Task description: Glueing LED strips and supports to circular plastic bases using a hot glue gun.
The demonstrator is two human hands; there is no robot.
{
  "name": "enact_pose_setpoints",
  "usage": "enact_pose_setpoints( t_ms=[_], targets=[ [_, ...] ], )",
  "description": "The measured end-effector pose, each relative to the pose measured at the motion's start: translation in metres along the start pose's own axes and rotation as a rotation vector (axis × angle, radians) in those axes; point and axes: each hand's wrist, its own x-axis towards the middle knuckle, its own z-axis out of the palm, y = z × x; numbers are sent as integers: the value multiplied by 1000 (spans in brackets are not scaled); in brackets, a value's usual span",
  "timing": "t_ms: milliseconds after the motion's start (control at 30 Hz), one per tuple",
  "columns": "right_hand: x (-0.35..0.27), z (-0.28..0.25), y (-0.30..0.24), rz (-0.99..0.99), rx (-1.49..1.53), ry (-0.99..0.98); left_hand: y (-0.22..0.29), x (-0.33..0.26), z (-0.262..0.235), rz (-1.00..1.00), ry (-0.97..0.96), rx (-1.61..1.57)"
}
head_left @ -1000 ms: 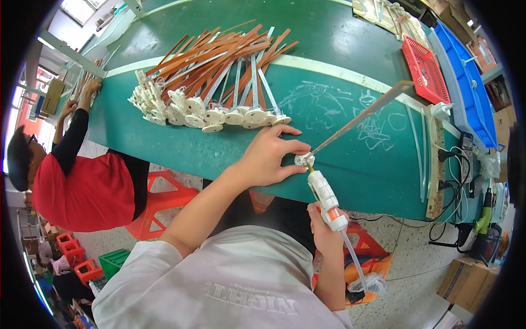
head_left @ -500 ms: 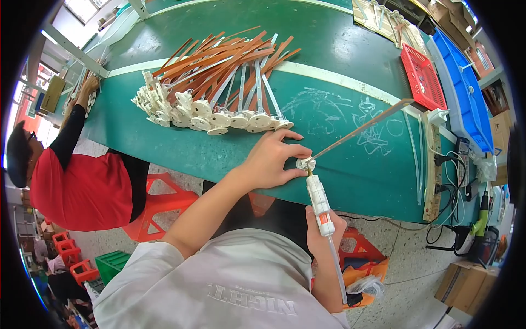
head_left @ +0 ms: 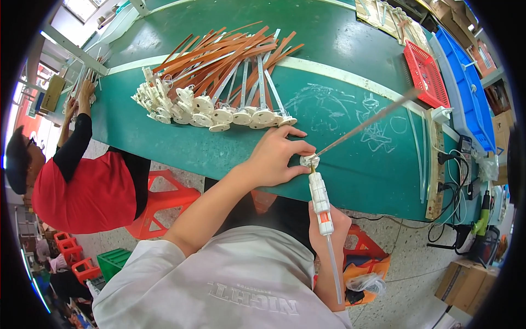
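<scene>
here, glue gun (head_left: 319, 194) across table edge (head_left: 378, 211)

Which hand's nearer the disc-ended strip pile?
Left. The left hand is just in front of the disc-ended strip pile; the right hand is farther, gripping the hot-glue gun.
</scene>
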Motion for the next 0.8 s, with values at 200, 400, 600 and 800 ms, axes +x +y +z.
enact_pose_setpoints(
  t_ms=[200,400,600,800],
  targets=[
    [2,-3,-8,-31,-87,4,-1,0,2,-5,-1,-15],
    [6,-6,-12,-23,-148,-6,-1,-1,1,-7,-1,-6],
    [2,-6,-12,-36,-134,17,-1,0,0,-5,-11,-9],
    [-2,-4,-12,-8,-125,18,-3,0,2,9,-7,-11]
  ],
)
